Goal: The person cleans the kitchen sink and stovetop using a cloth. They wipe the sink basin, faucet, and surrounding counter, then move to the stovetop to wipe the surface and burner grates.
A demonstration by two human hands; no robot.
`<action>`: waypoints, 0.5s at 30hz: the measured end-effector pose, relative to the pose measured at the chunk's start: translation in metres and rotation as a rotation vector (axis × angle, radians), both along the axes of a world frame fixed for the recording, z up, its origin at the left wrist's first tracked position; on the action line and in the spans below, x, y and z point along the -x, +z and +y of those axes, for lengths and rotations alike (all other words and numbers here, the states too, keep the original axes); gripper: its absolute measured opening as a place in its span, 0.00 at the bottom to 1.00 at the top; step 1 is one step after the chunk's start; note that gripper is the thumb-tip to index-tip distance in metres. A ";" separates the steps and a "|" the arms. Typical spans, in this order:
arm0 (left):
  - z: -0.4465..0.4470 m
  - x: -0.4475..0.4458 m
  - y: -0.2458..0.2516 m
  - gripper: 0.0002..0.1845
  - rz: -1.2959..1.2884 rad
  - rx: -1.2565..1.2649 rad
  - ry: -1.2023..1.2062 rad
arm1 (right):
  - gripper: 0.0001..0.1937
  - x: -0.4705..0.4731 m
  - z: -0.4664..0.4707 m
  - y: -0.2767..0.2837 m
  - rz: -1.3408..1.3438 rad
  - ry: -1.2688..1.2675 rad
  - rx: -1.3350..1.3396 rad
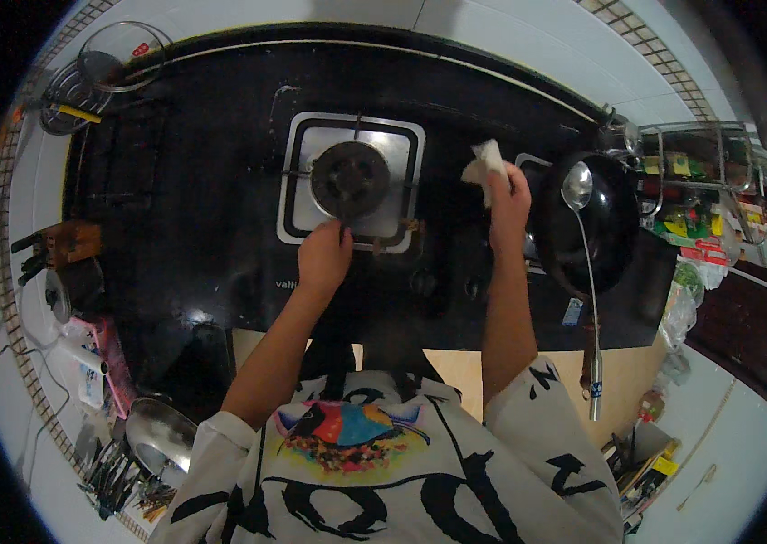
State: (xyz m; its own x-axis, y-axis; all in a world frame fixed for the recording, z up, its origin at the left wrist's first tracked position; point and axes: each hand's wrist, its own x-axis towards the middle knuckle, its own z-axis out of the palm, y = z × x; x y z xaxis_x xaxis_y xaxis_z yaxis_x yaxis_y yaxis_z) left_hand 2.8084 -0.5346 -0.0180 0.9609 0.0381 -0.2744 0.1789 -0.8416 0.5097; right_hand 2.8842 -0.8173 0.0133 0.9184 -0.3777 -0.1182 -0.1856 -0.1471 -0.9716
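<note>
My left hand [324, 262] is closed around the front prong of a dark pan support [359, 122] on the left gas burner [350, 178]. The fingers hide the end of that prong. Under the burner lies a square steel drip plate [308, 136] with a pale rim. In my right hand [512, 207] is a folded whitish cloth or paper towel [490, 158], raised over the black hob between the two burners. Right of this hand, a black wok [618, 231] covers most of the second burner, with a long-handled steel ladle [577, 185] lying across it.
Left stand a wooden knife block [78, 243], a lidded pot [60, 296] and a glass lid [126, 58]. A wire rack [696, 127] holds bottles and packets at right. The ladle's handle [595, 387] juts past the counter's front edge. A steel wok [162, 438] sits lower left.
</note>
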 end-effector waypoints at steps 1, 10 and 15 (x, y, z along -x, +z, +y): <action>-0.001 -0.002 0.005 0.13 -0.030 0.010 -0.004 | 0.13 -0.015 -0.001 -0.011 -0.018 0.012 0.024; 0.037 -0.082 0.129 0.14 -0.023 0.159 0.081 | 0.18 -0.092 0.011 -0.074 -0.097 0.134 -0.108; 0.091 -0.082 0.195 0.14 -0.064 0.354 0.369 | 0.22 -0.091 0.056 -0.084 -0.429 0.631 0.641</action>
